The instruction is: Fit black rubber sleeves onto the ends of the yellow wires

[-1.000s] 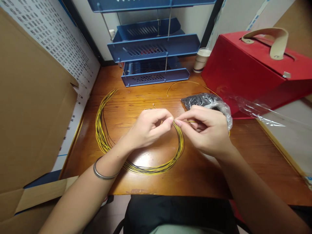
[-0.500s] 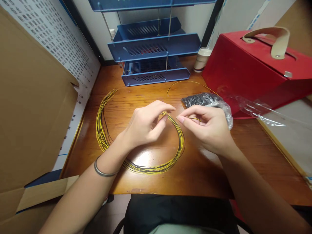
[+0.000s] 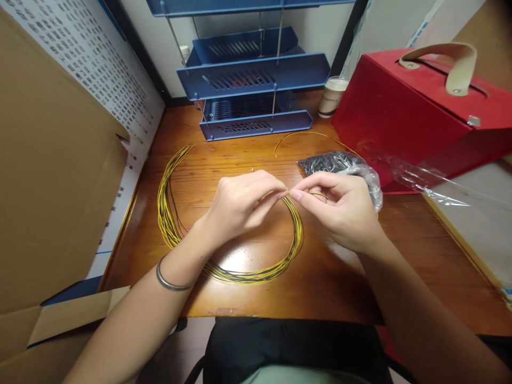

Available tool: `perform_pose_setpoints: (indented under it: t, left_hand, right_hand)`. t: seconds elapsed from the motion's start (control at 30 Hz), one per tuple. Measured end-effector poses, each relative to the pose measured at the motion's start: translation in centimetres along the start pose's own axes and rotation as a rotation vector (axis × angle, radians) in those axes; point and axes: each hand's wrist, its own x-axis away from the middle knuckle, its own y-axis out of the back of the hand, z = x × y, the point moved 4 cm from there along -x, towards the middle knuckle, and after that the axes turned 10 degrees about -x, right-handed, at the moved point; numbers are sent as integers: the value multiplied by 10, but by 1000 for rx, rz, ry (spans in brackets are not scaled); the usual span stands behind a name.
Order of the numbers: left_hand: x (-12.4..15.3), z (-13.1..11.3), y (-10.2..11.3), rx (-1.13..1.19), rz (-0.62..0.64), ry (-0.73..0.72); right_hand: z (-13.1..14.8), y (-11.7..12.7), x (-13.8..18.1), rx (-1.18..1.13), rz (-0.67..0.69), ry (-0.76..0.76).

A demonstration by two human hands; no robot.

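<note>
My right hand [image 3: 338,208] pinches a thin yellow-and-black wire [image 3: 319,194] between thumb and forefinger. The fingertips of my left hand [image 3: 244,205] are pressed together against my right fingertips, where the end of the wire lies; what they pinch is too small to make out. Beneath my left hand and forearm, a loose bundle of yellow-and-black wires [image 3: 264,276] curves across the table, its ends at the upper left. Just behind my right hand lies a clear plastic bag [image 3: 340,161] of small black pieces.
A red case [image 3: 400,117] with a beige handle stands on the right, a paper cup [image 3: 333,97] beside it. Blue tiered trays [image 3: 256,122] stand at the back of the wooden table [image 3: 224,154]. One single wire [image 3: 308,133] curves near the bag. Cardboard [image 3: 56,160] rises at the left.
My left thumb and forefinger have closed and moved right, so that their tips now meet my right fingertips. The right hand and the wire bundle stay in place.
</note>
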Motion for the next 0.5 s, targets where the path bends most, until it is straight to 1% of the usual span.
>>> perform_pose_setpoints:
  t: [0.17,0.33,0.5]
  left_hand:
    - [-1,-1,0,-5,24,76]
    - [-1,1,1,26,22,104]
    - [-1,1,0,21,54,117]
  right_hand:
    - [-1,0,1,-11,-39,35]
    - [-2,-2,2,-22,-68,52]
    - [-2,-3,2,-14,-83,66]
